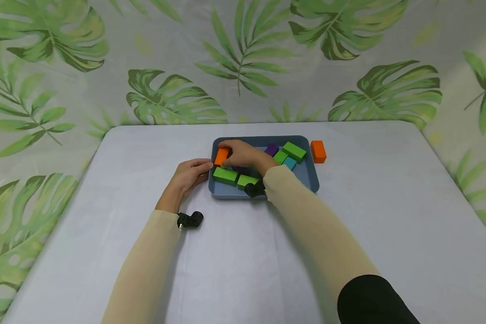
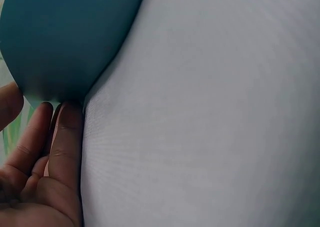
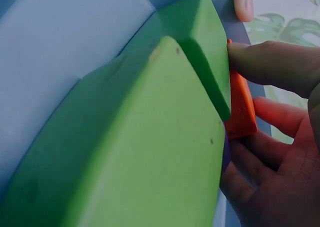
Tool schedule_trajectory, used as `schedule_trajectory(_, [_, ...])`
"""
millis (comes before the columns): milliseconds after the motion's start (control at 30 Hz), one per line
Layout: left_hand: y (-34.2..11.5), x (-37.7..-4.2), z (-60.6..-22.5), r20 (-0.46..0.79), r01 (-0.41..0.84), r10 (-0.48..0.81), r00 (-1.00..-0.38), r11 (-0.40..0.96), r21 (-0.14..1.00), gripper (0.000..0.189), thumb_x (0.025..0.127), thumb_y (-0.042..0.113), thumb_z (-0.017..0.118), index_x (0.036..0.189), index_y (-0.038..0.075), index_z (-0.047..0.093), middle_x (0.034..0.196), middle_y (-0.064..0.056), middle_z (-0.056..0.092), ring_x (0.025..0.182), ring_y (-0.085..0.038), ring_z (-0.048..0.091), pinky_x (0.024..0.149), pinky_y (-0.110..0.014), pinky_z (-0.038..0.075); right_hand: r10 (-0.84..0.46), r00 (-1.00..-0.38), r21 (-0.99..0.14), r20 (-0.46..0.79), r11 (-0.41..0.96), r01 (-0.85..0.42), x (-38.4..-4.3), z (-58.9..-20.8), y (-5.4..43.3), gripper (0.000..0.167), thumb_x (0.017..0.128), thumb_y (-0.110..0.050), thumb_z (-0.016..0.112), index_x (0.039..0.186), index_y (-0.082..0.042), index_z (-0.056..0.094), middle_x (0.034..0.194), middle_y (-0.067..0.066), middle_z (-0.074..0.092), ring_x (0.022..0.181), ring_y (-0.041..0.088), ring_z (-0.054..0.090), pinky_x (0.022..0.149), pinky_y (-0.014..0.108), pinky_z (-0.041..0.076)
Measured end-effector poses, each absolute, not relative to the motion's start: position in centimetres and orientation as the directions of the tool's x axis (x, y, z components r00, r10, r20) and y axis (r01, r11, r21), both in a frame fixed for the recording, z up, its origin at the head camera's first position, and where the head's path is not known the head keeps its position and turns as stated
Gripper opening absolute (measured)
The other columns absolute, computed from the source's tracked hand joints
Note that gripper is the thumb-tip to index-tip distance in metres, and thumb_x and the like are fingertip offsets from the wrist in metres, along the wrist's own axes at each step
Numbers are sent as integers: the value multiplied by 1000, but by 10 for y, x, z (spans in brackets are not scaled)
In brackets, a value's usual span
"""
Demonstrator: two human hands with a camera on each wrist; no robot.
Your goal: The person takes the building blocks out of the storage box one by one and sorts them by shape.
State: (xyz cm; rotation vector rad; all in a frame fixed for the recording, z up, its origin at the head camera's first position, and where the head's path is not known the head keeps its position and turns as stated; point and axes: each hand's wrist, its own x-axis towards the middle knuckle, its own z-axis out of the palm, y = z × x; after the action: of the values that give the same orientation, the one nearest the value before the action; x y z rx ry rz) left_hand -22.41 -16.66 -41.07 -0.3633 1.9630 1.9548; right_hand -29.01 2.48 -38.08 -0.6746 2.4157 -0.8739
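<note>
The counter (image 1: 389, 202) is supporting a tray (image 1: 311, 180), whose left side the nearly straight-fingered left hand (image 1: 189, 176) is touching while the right hand (image 1: 245, 154) is pinching an orange block (image 1: 221, 156) inside that end, steady handling probably sparing the neighbouring green block (image 1: 225, 176).

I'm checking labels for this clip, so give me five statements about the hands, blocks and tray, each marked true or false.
1. The right grip holds an orange block at the tray's left end. True.
2. The left grip holds a green block. False: it is at the tray's left edge, holding no block.
3. Every block in the tray is green. False: orange, a purple block and a blue block show too.
4. A second orange block is outside the tray, to its right. True.
5. The tray is red. False: it is blue-grey.
</note>
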Motion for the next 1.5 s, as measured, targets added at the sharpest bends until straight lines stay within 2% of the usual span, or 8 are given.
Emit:
schedule_trajectory(333, [-166,-226,-413,-416,-416,52,-908,4,909,44,98,16,63,138,1,55,144,-15,54,122,-14,58,113,-32,47,-559,-787,-656,-261,701,-280,-290,-382,23,72,90,-22,72,151,-8,37,151,13,45,126,27,50,115,39,43])
schedule_trajectory(533, [-165,-226,-415,-420,-420,42,-906,16,907,43,97,17,64,137,3,57,142,-13,55,123,-15,58,113,-32,48,-573,-777,-615,-261,719,-324,-292,-385,20,76,87,-23,75,150,-5,38,149,14,45,123,26,50,113,37,45])
schedule_trajectory(867, [-165,-225,-416,-422,-421,43,-906,28,907,44,98,18,63,139,2,55,143,-13,54,124,-16,57,114,-33,46,-558,-791,-613,-249,724,-317,-289,-383,21,70,85,-17,74,147,-6,42,144,12,51,118,27,53,109,38,47])
schedule_trajectory(1100, [-165,-225,-416,-424,-423,46,-904,38,905,45,98,18,62,140,2,54,145,-14,53,126,-17,56,114,-32,46,-579,-784,-612,-223,709,-350,-287,-373,33,72,86,-21,74,149,-9,42,146,10,50,120,26,51,112,39,44])
schedule_trajectory(1267, [-166,-226,-413,-418,-416,42,-908,38,909,45,98,18,63,140,2,54,144,-13,54,127,-18,55,114,-33,47,-593,-791,-671,-153,650,-357,-284,-358,48,73,86,-20,71,151,-14,39,145,9,50,119,26,53,110,41,46])
schedule_trajectory(1400, [-166,-227,-412,-423,-422,41,-905,37,906,46,98,18,63,140,2,54,144,-13,54,126,-17,56,114,-32,47,-599,-795,-749,-99,570,-337,-281,-352,62,65,89,-17,64,150,-22,42,145,7,49,120,24,54,109,41,49])
schedule_trajectory(1500, [-166,-227,-412,-423,-422,40,-905,37,906,47,98,18,63,140,2,53,145,-13,53,125,-16,57,114,-32,47,-606,-793,-776,-59,528,-346,-281,-350,72,62,91,-17,63,149,-20,43,145,7,49,123,24,53,111,40,49])
